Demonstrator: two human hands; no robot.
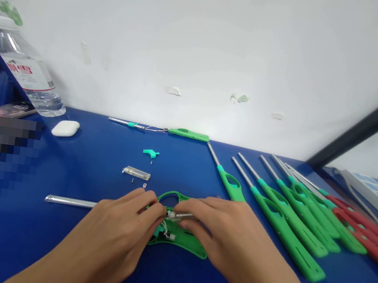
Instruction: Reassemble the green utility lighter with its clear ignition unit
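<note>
The green shell lies open on the blue desk, under and between the two hands. Its loop pokes up just past the fingers, and its wide end shows below the right hand. White wires and a small black part with a pale tip sit inside it.

The left hand is bent over the left end of the shell, with its fingertips close together at the middle. I cannot tell just what they grip. The right hand pinches a thin, silvery piece over the shell. A long metal tube sticks out to the left from behind the left hand.

Past the hands lie a clear tank, a teal trigger and some tiny bits. Farther back is a green lighter with wires going to its metal rod. Green lighters lie in a row on the right, with red lighters beside them. A white case and a water bottle are at the far left.
</note>
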